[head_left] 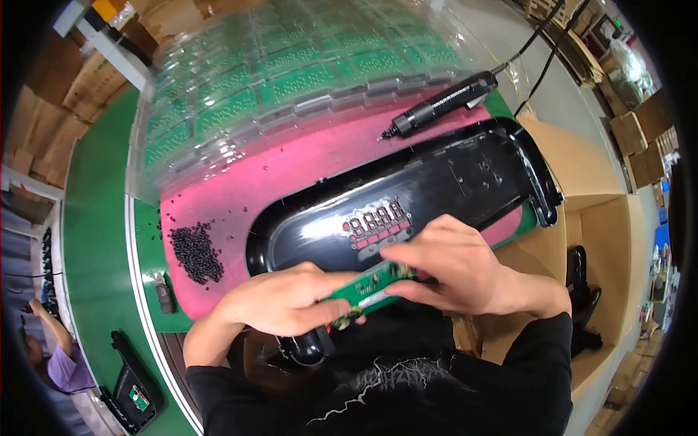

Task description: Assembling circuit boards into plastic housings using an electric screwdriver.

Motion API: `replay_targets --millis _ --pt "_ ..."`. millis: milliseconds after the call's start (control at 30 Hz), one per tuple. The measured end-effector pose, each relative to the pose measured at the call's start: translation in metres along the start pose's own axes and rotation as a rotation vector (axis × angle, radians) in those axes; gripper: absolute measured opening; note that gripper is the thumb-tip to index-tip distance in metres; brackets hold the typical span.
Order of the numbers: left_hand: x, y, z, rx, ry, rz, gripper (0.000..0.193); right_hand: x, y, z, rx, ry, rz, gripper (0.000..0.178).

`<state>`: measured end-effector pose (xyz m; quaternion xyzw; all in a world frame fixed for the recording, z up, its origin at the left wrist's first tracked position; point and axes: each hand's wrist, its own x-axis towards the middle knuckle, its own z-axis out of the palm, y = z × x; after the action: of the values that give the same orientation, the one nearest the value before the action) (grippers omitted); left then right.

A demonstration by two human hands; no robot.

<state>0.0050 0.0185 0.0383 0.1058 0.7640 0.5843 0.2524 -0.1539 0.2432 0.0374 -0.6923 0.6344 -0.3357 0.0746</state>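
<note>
Between my hands is a green circuit board (374, 285) with small parts on it, tilted above the near edge of a black plastic housing. My left hand (280, 301) pinches its left end, and my right hand (462, 269) grips the right end with thumb and fingers. The long glossy black housing (436, 189) lies open side up, slanting across the pink mat (254, 171). Digit-shaped cutouts (378, 221) and a row of small openings show in its floor. My right hand partly covers the housing's near side.
A black electric screwdriver (443, 105) lies behind the housing, its cord running back right. Small black screws (195, 253) are heaped at the mat's left. Clear trays (291, 87) of green boards stand behind. A cardboard box (600, 240) holds black parts at right; another person (65, 356) is far left.
</note>
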Motion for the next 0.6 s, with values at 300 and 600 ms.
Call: replay_targets --millis 300,600 --pt "-0.002 -0.023 0.007 0.044 0.053 0.236 0.027 -0.024 -0.015 0.0 0.358 0.044 0.262 0.019" --pt "0.005 -0.02 0.005 0.318 0.531 0.255 0.074 -0.027 0.007 -0.016 0.692 0.031 0.602 0.019"
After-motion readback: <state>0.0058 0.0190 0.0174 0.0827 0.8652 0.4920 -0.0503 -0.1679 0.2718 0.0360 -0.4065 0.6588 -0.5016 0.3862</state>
